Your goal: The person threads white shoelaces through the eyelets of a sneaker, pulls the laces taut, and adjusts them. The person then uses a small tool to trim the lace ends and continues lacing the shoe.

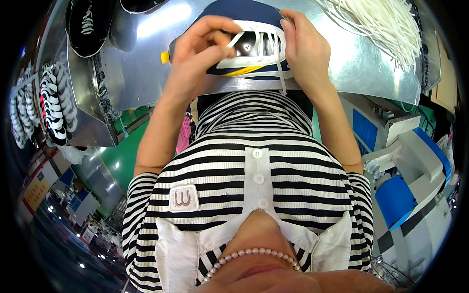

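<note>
A navy blue shoe upper (pixel 234 9) with a white eyelet panel and a yellow stripe lies at the near edge of the metal table, close to my body. White shoelace (pixel 264 44) crosses part of its opening, and one loose end hangs down toward my shirt. A shiny metallic surface shows inside the opening. My left hand (pixel 198 51) pinches a length of the lace at the opening's left side, fingers curled. On the right end, my right hand (pixel 309 51) grips the shoe, thumb against the eyelet panel; some of its fingertips are hidden.
A bundle of loose white laces (pixel 378 27) lies on the table (pixel 141 66) at the far right. Black shoes (pixel 88 24) stand at the far left. Several black-and-white shoes (pixel 53 105) hang beyond the table's left side. A blue-and-grey machine (pixel 403 180) stands at the right.
</note>
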Demonstrator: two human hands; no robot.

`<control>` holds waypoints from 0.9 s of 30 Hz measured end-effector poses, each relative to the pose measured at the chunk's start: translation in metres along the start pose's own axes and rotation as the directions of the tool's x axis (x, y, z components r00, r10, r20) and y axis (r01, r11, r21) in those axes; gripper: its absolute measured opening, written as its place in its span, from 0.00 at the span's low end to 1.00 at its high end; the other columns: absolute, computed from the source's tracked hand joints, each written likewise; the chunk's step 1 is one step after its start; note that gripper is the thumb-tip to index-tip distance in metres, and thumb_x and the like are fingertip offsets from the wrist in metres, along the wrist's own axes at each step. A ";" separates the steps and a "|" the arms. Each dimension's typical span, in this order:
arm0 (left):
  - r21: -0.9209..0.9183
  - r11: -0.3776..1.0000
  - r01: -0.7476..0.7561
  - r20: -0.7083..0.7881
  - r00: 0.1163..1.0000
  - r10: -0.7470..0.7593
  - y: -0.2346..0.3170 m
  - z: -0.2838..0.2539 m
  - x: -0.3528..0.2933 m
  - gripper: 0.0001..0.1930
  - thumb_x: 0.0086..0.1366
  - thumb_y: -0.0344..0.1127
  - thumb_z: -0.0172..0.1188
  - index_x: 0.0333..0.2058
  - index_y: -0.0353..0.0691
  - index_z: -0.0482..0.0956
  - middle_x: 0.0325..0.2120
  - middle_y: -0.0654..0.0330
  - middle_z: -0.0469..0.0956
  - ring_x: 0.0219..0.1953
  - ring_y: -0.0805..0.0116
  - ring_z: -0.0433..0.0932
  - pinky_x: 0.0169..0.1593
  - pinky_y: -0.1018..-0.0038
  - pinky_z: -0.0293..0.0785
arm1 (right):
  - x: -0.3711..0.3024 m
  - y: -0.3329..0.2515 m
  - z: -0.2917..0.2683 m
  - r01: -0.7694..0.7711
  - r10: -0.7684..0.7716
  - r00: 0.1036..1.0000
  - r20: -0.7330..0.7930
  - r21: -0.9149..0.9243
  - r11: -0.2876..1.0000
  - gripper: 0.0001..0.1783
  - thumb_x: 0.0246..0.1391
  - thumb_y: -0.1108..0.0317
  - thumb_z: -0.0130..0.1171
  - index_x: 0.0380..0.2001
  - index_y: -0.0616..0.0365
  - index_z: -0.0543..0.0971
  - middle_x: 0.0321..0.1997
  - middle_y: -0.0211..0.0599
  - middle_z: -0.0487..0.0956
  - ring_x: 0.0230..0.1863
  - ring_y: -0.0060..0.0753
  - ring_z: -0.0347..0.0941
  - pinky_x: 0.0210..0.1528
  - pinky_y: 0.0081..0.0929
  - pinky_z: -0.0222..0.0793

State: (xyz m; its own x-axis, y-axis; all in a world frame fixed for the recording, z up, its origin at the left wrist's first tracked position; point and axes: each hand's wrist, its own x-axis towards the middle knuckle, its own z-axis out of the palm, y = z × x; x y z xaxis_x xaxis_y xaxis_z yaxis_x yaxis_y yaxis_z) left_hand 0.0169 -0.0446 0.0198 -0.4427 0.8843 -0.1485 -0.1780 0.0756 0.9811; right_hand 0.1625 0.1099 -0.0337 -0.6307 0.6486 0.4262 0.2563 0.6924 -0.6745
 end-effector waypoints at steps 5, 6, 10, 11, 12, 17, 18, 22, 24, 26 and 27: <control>-0.070 0.996 0.061 0.013 0.998 -0.060 0.005 -0.010 0.001 0.13 0.61 0.25 0.58 0.46 0.34 0.76 0.30 0.65 0.78 0.37 0.78 0.76 0.47 0.77 0.69 | 0.009 0.003 0.003 -0.064 0.062 0.998 0.030 0.062 0.996 0.10 0.58 0.64 0.59 0.41 0.56 0.79 0.33 0.39 0.83 0.30 0.42 0.80 0.32 0.33 0.73; 0.038 0.998 0.045 -0.031 0.999 -0.044 0.007 -0.007 0.000 0.14 0.62 0.28 0.61 0.46 0.35 0.76 0.34 0.60 0.79 0.40 0.70 0.78 0.48 0.72 0.71 | 0.009 0.005 0.001 -0.101 0.098 0.995 0.024 0.153 0.983 0.10 0.58 0.64 0.60 0.41 0.56 0.78 0.33 0.40 0.83 0.29 0.42 0.80 0.33 0.32 0.73; 0.861 0.445 -0.246 0.076 0.927 0.367 0.020 0.009 -0.031 0.17 0.61 0.32 0.65 0.48 0.37 0.77 0.44 0.57 0.79 0.45 0.63 0.76 0.51 0.71 0.70 | -0.006 -0.019 -0.041 -0.298 0.259 0.947 0.191 0.218 0.929 0.16 0.52 0.62 0.68 0.39 0.56 0.76 0.30 0.32 0.82 0.24 0.30 0.78 0.26 0.28 0.70; 0.847 0.437 -0.302 0.109 0.904 0.414 0.014 0.016 -0.034 0.18 0.57 0.33 0.68 0.47 0.39 0.77 0.44 0.56 0.79 0.47 0.59 0.77 0.52 0.68 0.70 | -0.014 -0.027 -0.052 -0.337 0.292 0.915 0.278 0.129 0.933 0.17 0.51 0.62 0.69 0.39 0.56 0.74 0.30 0.30 0.82 0.23 0.29 0.77 0.24 0.27 0.69; 0.880 0.354 -0.317 0.160 0.899 0.407 0.010 0.022 -0.031 0.18 0.56 0.33 0.69 0.46 0.39 0.77 0.43 0.56 0.79 0.46 0.57 0.77 0.50 0.67 0.71 | -0.023 -0.030 -0.051 -0.309 0.271 0.906 0.326 0.069 0.949 0.18 0.51 0.63 0.69 0.39 0.55 0.73 0.30 0.30 0.82 0.22 0.30 0.77 0.24 0.28 0.68; 0.869 0.376 -0.321 0.160 0.903 0.400 -0.009 0.038 0.002 0.13 0.54 0.30 0.68 0.38 0.38 0.78 0.34 0.56 0.79 0.37 0.53 0.78 0.38 0.64 0.73 | -0.028 -0.040 -0.036 -0.173 0.167 0.957 0.238 0.007 0.985 0.14 0.51 0.69 0.69 0.37 0.53 0.74 0.29 0.27 0.79 0.21 0.24 0.72 0.24 0.23 0.67; 0.856 0.389 -0.340 0.143 0.879 0.454 -0.010 0.037 0.005 0.11 0.54 0.30 0.68 0.35 0.37 0.78 0.31 0.55 0.79 0.35 0.53 0.78 0.39 0.65 0.73 | -0.025 -0.052 -0.049 -0.220 0.187 0.942 0.279 0.093 0.971 0.13 0.50 0.70 0.68 0.37 0.54 0.74 0.29 0.30 0.80 0.23 0.33 0.76 0.25 0.27 0.69; 0.872 0.399 -0.283 0.038 0.853 0.521 -0.011 0.020 0.017 0.12 0.55 0.31 0.68 0.38 0.37 0.80 0.32 0.57 0.80 0.35 0.57 0.78 0.40 0.68 0.73 | -0.047 -0.060 -0.076 0.215 -0.321 0.844 0.429 0.278 0.936 0.14 0.50 0.70 0.66 0.40 0.54 0.75 0.26 0.34 0.79 0.23 0.39 0.76 0.23 0.30 0.69; 0.881 0.367 -0.300 0.048 0.826 0.562 -0.007 0.017 0.022 0.11 0.56 0.31 0.68 0.38 0.37 0.80 0.32 0.57 0.80 0.35 0.57 0.78 0.40 0.68 0.73 | -0.057 -0.054 -0.076 0.183 -0.361 0.811 0.461 0.387 0.904 0.13 0.53 0.68 0.64 0.42 0.53 0.77 0.20 0.35 0.75 0.19 0.34 0.74 0.21 0.30 0.66; 0.873 0.363 -0.326 0.050 0.800 0.598 -0.007 0.016 0.023 0.10 0.56 0.31 0.68 0.37 0.37 0.81 0.30 0.57 0.79 0.34 0.58 0.77 0.39 0.68 0.72 | -0.054 -0.047 -0.081 -0.059 -0.148 0.849 0.508 0.369 0.928 0.10 0.56 0.68 0.62 0.42 0.54 0.79 0.20 0.33 0.75 0.18 0.27 0.73 0.22 0.25 0.66; 0.873 0.366 -0.323 0.048 0.803 0.594 -0.006 0.017 0.021 0.10 0.56 0.31 0.68 0.37 0.37 0.81 0.30 0.57 0.79 0.33 0.58 0.77 0.38 0.68 0.72 | -0.051 -0.045 -0.081 -0.178 -0.041 0.847 0.530 0.356 0.917 0.09 0.57 0.69 0.62 0.41 0.54 0.80 0.19 0.31 0.75 0.18 0.23 0.73 0.22 0.23 0.66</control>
State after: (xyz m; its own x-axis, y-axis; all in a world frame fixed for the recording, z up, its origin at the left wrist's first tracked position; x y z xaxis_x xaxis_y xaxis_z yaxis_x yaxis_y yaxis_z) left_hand 0.0241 -0.0187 0.0135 -0.4193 0.7770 0.4696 0.8450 0.1448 0.5149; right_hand 0.2423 0.0708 0.0235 -0.9328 0.3538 0.0692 0.0869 0.4068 -0.9094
